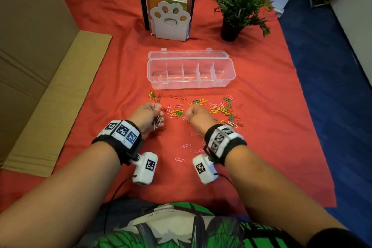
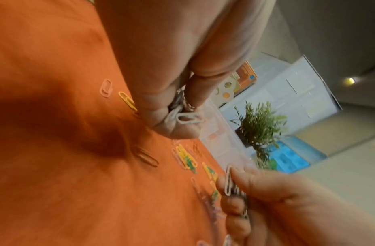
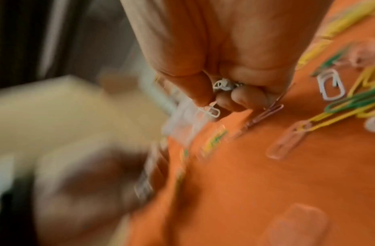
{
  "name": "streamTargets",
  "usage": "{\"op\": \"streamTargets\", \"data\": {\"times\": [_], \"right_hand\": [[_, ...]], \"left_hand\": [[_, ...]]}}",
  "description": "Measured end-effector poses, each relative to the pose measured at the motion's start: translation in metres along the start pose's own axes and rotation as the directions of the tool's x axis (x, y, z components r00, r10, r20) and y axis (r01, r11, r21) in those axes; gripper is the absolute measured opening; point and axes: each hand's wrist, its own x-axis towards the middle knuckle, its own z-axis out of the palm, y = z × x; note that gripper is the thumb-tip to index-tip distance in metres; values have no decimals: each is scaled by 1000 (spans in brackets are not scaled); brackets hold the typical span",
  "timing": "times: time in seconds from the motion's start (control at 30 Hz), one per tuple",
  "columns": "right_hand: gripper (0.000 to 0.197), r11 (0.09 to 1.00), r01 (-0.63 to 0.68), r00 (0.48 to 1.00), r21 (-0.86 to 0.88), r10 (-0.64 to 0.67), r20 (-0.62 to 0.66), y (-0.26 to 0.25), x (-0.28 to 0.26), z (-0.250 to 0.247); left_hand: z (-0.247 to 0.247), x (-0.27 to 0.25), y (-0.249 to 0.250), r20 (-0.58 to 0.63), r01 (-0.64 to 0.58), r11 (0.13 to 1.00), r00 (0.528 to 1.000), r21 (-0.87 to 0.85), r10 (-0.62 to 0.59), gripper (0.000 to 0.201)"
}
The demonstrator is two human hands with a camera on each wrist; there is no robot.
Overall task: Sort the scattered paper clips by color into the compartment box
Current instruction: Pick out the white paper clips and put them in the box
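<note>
Paper clips [image 1: 217, 107] in yellow, green, pink, red and white lie scattered on the red cloth in front of the clear compartment box [image 1: 191, 84], whose lid is open and whose cells look empty. My left hand [image 1: 150, 117] is curled round a bunch of white clips [image 2: 187, 118], some sticking out below the fist [image 1: 158, 123]. My right hand [image 1: 196, 115] is also closed on several white clips [image 3: 221, 85], with one more white clip [image 3: 212, 110] pinched at its fingertips. Both fists hover just over the cloth among the clips.
A paw-shaped bookend with books [image 1: 170, 20] and a potted plant [image 1: 237, 6] stand behind the box. Cardboard [image 1: 40, 66] lies along the left. The cloth's right edge [image 1: 314, 127] borders blue floor. Pink clips [image 1: 185, 146] lie between my wrists.
</note>
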Motion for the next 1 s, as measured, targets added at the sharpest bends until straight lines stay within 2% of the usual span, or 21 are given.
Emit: {"op": "streamTargets", "data": {"times": [0.03,0.07,0.13,0.2,0.23,0.27,0.3,0.33,0.37,0.4,0.47,0.5,0.57,0.63,0.77,0.9,1.0], "right_hand": [[29,975,-63,998,214,62,11,1,-2,-7],[31,902,-116,993,415,116,26,2,-4,-14],[30,666,-182,979,724,193,68,5,-8,-33],[23,453,-205,972,868,201,125,9,-9,-55],[23,377,-217,969,900,198,150,11,-9,-66],[24,346,-218,967,912,202,155,12,-8,-77],[24,353,-206,968,913,211,137,12,-6,-87],[22,408,-190,966,893,241,95,12,-3,-97],[21,489,-178,957,854,288,34,11,1,-107],[20,611,-173,944,772,327,-48,9,7,-118],[20,877,-200,925,436,316,-211,11,26,-134],[18,941,-215,923,261,283,-261,11,34,-140],[34,968,-234,903,92,251,-349,12,52,-148],[50,956,-294,909,6,282,-308,7,62,-147],[38,951,-267,935,-154,217,-281,0,70,-141],[34,970,-154,971,-190,113,-211,0,62,-125],[35,956,-162,971,-243,111,-213,1,48,-118]], "left_hand": [[1,-1,5,23,39,997,999,-70,-37,24],[3,-1,10,49,78,989,996,-123,-73,22],[7,1,21,121,177,963,980,-201,-155,19],[17,-1,34,227,285,923,947,-260,-228,19],[23,-2,41,268,314,908,933,-279,-240,20],[29,-2,47,291,325,899,926,-295,-239,19],[36,-1,53,304,324,897,924,-301,-232,19],[43,-1,58,314,316,900,923,-299,-220,17],[50,-1,61,324,302,910,924,-286,-205,16],[56,0,63,327,274,924,928,-266,-181,16],[67,3,64,303,201,958,944,-203,-133,24],[71,5,63,278,166,971,954,-169,-114,27],[77,9,63,227,121,985,970,-123,-90,28],[82,12,66,196,112,987,977,-118,-88,25],[90,16,76,195,145,972,975,-185,-108,9],[105,17,91,273,156,950,959,-269,-80,15],[124,18,100,313,184,941,945,-285,-90,14]]}}
